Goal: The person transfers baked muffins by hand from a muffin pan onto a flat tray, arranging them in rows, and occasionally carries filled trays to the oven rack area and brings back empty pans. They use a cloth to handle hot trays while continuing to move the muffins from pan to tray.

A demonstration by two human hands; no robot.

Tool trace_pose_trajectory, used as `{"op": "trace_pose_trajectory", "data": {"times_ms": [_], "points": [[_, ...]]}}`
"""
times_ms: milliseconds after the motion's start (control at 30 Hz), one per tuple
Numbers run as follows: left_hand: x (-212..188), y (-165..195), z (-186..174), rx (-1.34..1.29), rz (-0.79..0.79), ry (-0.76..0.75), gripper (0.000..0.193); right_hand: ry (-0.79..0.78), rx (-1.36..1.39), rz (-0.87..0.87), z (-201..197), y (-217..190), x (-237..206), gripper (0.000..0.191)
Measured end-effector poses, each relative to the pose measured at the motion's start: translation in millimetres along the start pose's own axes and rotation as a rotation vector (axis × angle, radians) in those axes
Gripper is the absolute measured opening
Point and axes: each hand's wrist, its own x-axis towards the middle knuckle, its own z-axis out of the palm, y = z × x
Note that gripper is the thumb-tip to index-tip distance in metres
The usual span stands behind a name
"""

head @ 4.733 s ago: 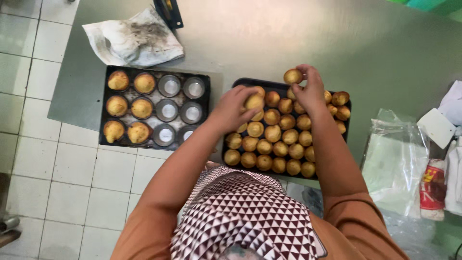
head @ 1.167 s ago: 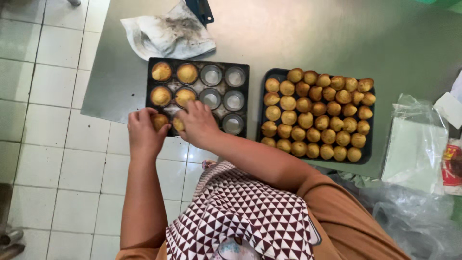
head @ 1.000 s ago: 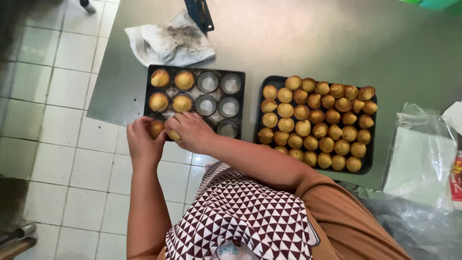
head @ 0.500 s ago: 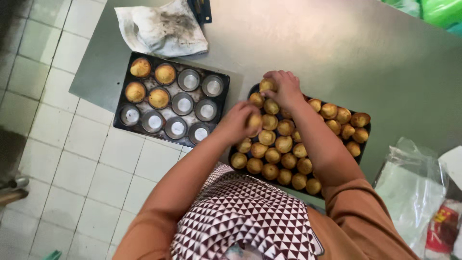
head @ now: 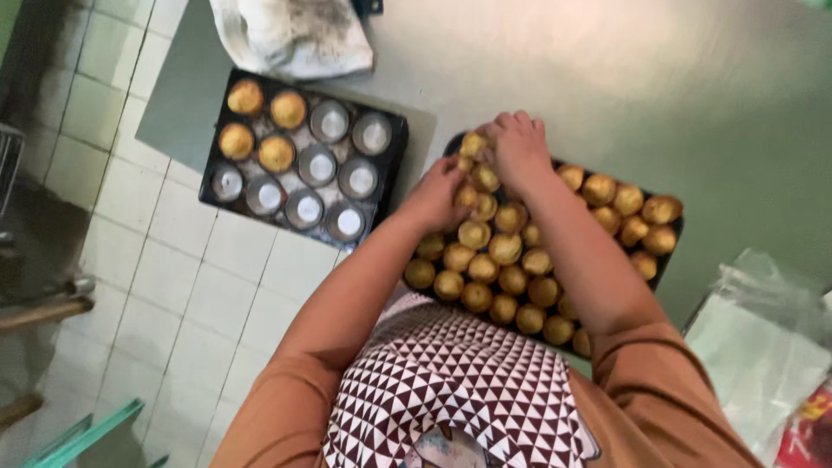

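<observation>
My left hand (head: 442, 192) | fingers pinch a small cake (head: 469, 194) | my right hand (head: 517, 147) | fingers curl on cakes at the full tray (head: 667, 251) far corner | muffin pan (head: 389, 178) lies left, nearer left hand

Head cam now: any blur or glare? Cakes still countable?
Head view: soft motion blur throughout, worst on both hands, left hand and right hand, over the dark tray. Broad glare on the metal table. Empty cups in the muffin tin shine brightly. Cakes near the hands merge, so counting is unreliable.
</observation>
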Motion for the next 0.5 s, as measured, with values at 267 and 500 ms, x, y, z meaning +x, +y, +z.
{"op": "trace_pose_trajectory", "data": {"times_ms": [267, 500], "points": [[-78, -3, -14, -0.047, 0.06, -0.138, 0.056, 0.346, 0.244, -0.06, -6, 13, -56, 0.058], [-135, 5, 9, 0.067, 0.227, -0.13, 0.047, 0.31, 0.352, 0.004, -20, -6, -112, 0.044]]}}
